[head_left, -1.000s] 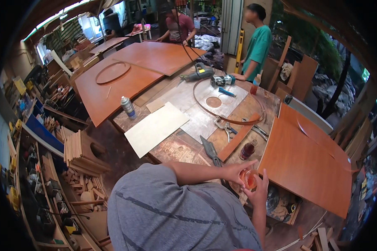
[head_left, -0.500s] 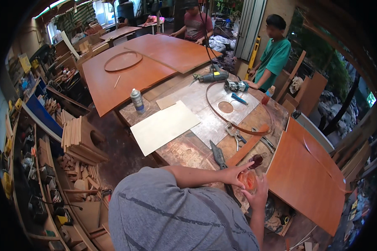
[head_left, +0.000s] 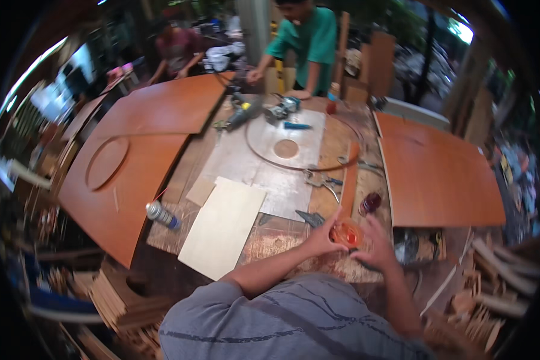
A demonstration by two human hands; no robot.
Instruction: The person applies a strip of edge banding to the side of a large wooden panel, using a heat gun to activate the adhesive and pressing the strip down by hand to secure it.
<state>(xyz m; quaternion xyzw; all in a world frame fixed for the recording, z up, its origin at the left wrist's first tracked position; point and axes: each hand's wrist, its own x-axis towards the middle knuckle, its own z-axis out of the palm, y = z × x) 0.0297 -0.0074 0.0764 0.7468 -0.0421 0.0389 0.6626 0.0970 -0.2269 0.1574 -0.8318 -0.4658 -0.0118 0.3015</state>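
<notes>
A small, round, clear container [head_left: 340,226] with orange-red contents is in my left hand [head_left: 321,241], whose thumb and fingers curve around its left side. My right hand [head_left: 379,247] is open at the container's right side, thumb and fingers spread; whether they touch its edge is blurred. Just beyond stands or lies a dark red bottle [head_left: 371,203]. A long reddish-brown wood strip [head_left: 349,186] runs away from my hands. Left of it are a dark-handled tool [head_left: 309,218] and metal locking pliers [head_left: 324,180].
A thin wooden hoop [head_left: 264,159], power tools [head_left: 282,108] and a pale board [head_left: 222,228] lie on the worktable. A spray can [head_left: 162,215] is at its left edge. Large brown panels [head_left: 444,174] flank it. A co-worker in green [head_left: 318,42] leans over the far side.
My view has turned to the right. My right hand's fingers have spread wider beside the container, while the left keeps hold. The co-worker in green now leans over with an arm reaching out.
</notes>
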